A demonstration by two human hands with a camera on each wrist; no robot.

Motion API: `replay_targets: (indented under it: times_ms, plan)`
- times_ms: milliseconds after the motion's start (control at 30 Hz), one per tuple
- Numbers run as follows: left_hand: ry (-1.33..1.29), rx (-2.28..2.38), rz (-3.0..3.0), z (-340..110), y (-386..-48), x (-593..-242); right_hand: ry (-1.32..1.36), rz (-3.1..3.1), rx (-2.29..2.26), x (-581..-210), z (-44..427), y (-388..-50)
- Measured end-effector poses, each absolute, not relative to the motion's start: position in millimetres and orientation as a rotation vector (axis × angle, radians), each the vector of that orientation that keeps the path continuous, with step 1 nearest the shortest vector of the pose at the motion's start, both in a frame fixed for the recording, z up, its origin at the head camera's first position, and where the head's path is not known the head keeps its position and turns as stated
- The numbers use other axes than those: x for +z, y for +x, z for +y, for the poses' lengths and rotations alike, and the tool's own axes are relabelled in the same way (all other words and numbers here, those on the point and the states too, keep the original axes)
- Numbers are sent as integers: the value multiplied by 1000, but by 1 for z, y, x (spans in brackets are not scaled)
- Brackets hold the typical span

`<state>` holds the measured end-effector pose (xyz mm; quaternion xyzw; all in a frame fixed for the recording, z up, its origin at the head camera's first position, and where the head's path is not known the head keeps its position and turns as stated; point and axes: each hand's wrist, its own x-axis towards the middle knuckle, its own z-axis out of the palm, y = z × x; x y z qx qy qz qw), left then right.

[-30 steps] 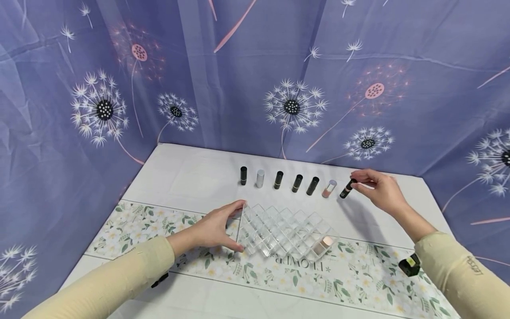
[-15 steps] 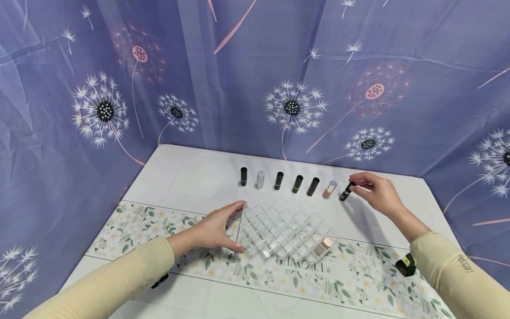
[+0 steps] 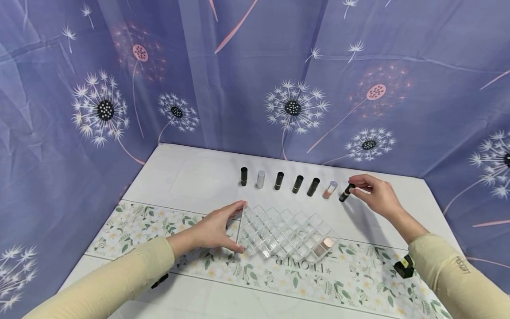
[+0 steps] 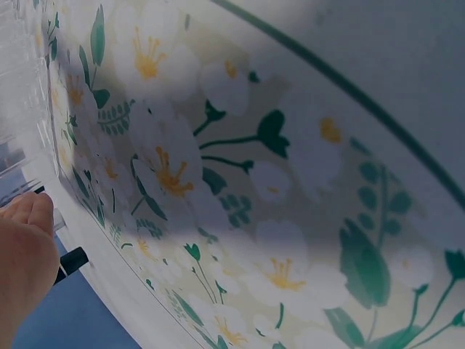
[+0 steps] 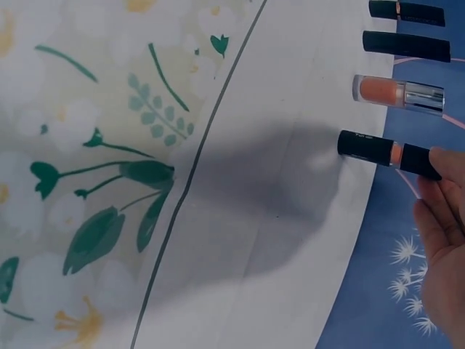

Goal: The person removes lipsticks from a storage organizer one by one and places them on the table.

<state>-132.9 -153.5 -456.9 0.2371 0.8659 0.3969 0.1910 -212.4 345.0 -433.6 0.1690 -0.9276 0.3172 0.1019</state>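
Observation:
In the head view my right hand (image 3: 378, 195) pinches the upper part of a black lipstick (image 3: 345, 195) at the right end of a row. The right wrist view shows a pinkish band on this lipstick (image 5: 367, 147); whether its base touches the table I cannot tell. A clear lipstick organizer (image 3: 275, 230) with diamond-shaped compartments lies in front of the row. My left hand (image 3: 215, 226) holds its left end, thumb at the near corner and fingers at the far one. One lipstick with a rose-gold top (image 3: 324, 245) sits in a compartment at its right end.
The row also has several black lipsticks (image 3: 279, 181), a silver one (image 3: 260, 179) and a clear-and-pink one (image 3: 330, 189). They stand on a white table (image 3: 191, 173) with a floral-printed strip (image 3: 135, 226). A purple dandelion-print curtain (image 3: 235, 88) hangs behind and at the sides.
My right hand has moved slightly down and to the left with the black lipstick. The left hand, the organizer and the other lipsticks have stayed in place.

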Motion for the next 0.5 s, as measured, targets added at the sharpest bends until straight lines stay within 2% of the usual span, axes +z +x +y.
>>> replay_targets:
  times_ms: [500]
  plan:
    - [664,1099,2449,-153,-132,-456,487,-2761,922,-430,342,-206]
